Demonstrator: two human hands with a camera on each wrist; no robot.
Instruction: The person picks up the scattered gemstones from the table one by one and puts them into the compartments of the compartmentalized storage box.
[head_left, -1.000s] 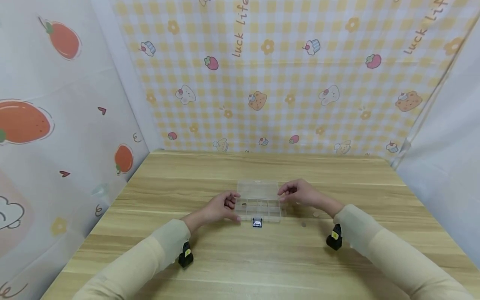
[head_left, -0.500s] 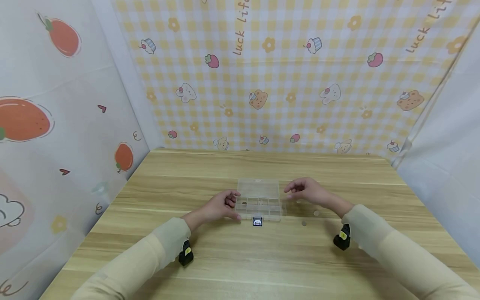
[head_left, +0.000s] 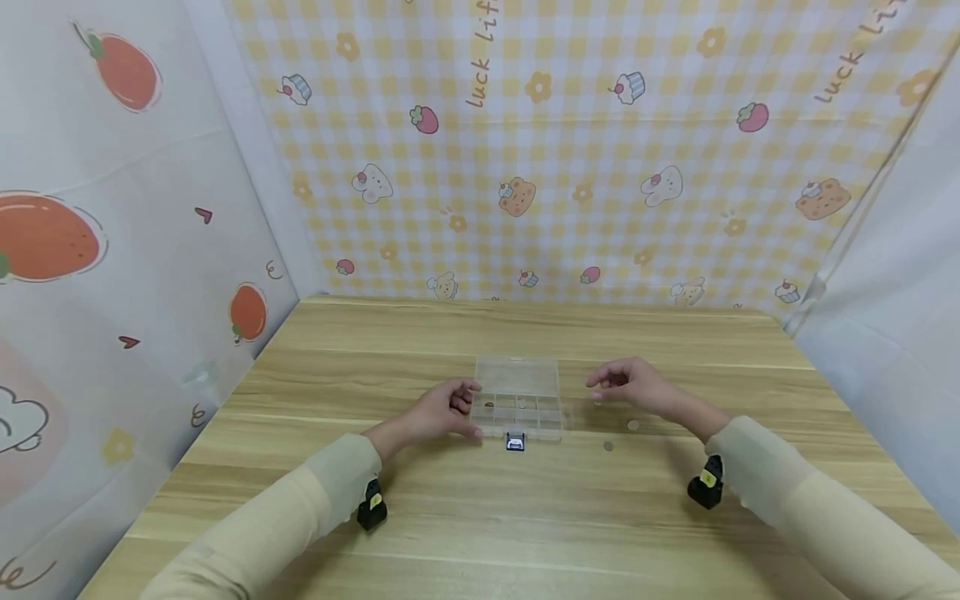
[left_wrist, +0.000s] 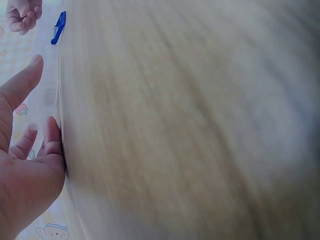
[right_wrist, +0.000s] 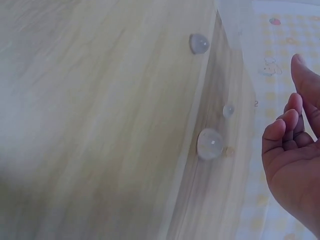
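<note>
A clear plastic compartment box (head_left: 516, 421) lies on the table with its lid (head_left: 517, 375) laid back. Its blue latch (head_left: 515, 442) hangs at the front. A small dark piece (head_left: 489, 405) shows in one rear-row compartment. My left hand (head_left: 438, 412) holds the box's left end, thumb at the front corner and forefinger near the hinge. To the right of the box, my right hand (head_left: 637, 388) hovers with loosely bent fingers, and nothing shows in them. Under and before it lie clear domed pieces: a large one (right_wrist: 210, 144), another (right_wrist: 198, 44) and a small one (right_wrist: 228, 110).
The wood-grain table (head_left: 480, 517) reaches back to a yellow checked cloth wall (head_left: 517, 150). White printed cloth (head_left: 150, 250) hangs at the left, and pale cloth (head_left: 885, 300) at the right. A black wrist camera (head_left: 707, 487) sits under the right sleeve.
My right hand has moved away from the box's right edge, further to the right. The left hand and the box have stayed in place.
</note>
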